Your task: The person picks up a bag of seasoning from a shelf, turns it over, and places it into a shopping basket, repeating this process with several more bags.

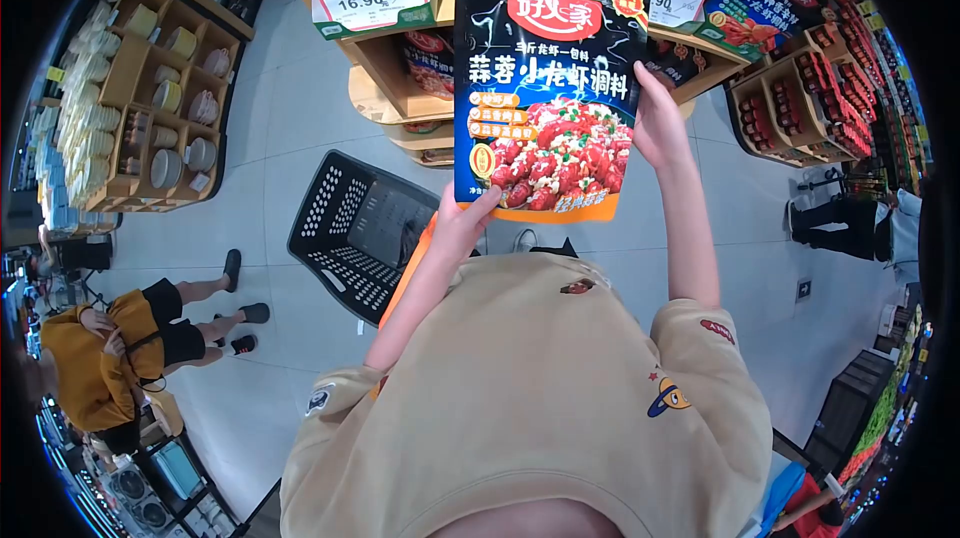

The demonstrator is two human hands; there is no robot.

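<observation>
Upright in front of me is a black and blue crayfish seasoning pouch (545, 88) with an orange bottom edge and a picture of red crayfish. My left hand (468, 220) grips its lower left corner, thumb on the front. On the right edge, my right hand (658, 118) holds the pouch with its thumb at the side; the other fingers are hidden behind it. A black shopping basket (362, 228) with perforated walls hangs by my left forearm, an orange strip running along the arm.
Behind the pouch stands a wooden display (385, 88) of similar packets, with a price card (375, 0) reading 16.90. Shelves of bowls (165, 108) are at the left. A person in a mustard top (95, 368) stands lower left; another person (850, 228) is at the right.
</observation>
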